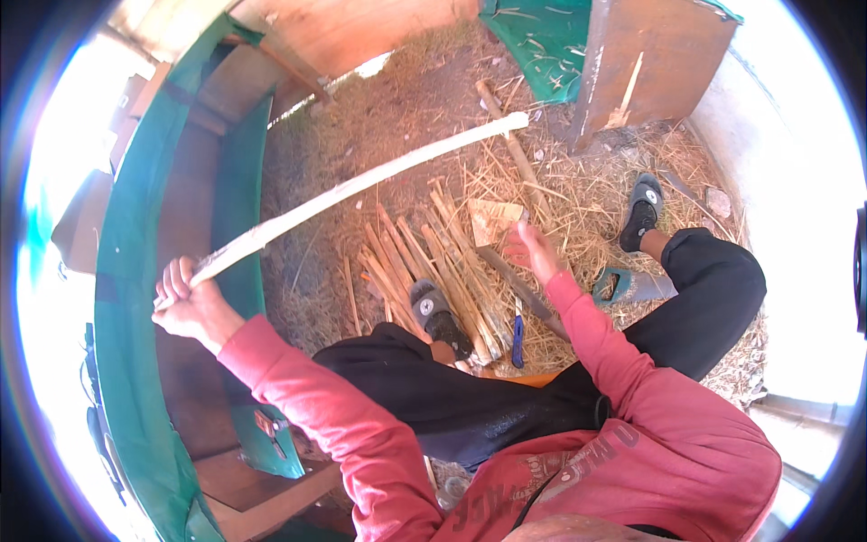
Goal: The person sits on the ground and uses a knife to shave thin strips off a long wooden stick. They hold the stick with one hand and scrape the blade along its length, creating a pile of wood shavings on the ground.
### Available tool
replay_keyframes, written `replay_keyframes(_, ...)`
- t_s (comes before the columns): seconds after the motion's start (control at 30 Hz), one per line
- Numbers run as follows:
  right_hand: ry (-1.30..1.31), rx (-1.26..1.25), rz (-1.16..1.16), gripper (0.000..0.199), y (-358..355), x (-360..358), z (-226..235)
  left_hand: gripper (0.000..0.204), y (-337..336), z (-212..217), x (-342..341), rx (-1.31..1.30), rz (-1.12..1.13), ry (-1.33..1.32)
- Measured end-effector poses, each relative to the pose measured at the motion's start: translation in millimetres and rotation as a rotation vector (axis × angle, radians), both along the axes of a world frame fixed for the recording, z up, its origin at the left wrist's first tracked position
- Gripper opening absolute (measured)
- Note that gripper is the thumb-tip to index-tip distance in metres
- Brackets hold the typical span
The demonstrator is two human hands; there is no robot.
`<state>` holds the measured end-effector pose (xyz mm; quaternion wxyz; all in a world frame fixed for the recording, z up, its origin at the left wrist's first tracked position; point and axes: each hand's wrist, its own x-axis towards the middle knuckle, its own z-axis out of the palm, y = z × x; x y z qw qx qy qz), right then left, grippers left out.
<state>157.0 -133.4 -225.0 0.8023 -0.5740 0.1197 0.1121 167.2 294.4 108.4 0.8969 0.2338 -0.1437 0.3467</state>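
My left hand (194, 303) is wrapped round the lower end of a long, slightly bent, pale peeled stick (348, 187). The stick slants up across the view to the right, its far end raised above the ground. My right hand (535, 253) is held out in front of me with its fingers apart, and I see nothing in it. Close beside it is a wood block (494, 219) with a pale cut face. A dark long blade (524, 291) lies below that hand, partly hidden by my forearm. Nearby is a knife with a blue handle (517, 341).
Several split wood strips (424, 262) lie beside my sandalled foot (432, 307). A round pole (519, 158) rests on straw-strewn ground. A green-covered wooden frame (135, 307) stands left; a brown board (655, 68) and green sheet (542, 45) are at the back. A grey-green clog (632, 286) lies right.
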Motion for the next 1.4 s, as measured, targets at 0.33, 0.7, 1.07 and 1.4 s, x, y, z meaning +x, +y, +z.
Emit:
replay_keyframes(0.33,-0.673,0.356,0.014,0.036,-59,30,239,0.036,15,-59,43,-0.292,-0.391,-0.086)
replay_keyframes(0.7,-0.461,0.318,-0.188,0.025,-93,52,244,0.045,-54,-64,51,-0.330,-0.263,-0.183)
replay_keyframes(1.07,-0.286,0.421,-0.180,0.046,-84,57,216,0.032,-57,-58,30,-0.093,-0.354,-0.409)
replay_keyframes(1.4,-0.351,-0.836,0.147,0.035,-111,22,215,0.042,64,-56,29,0.064,0.212,0.060)
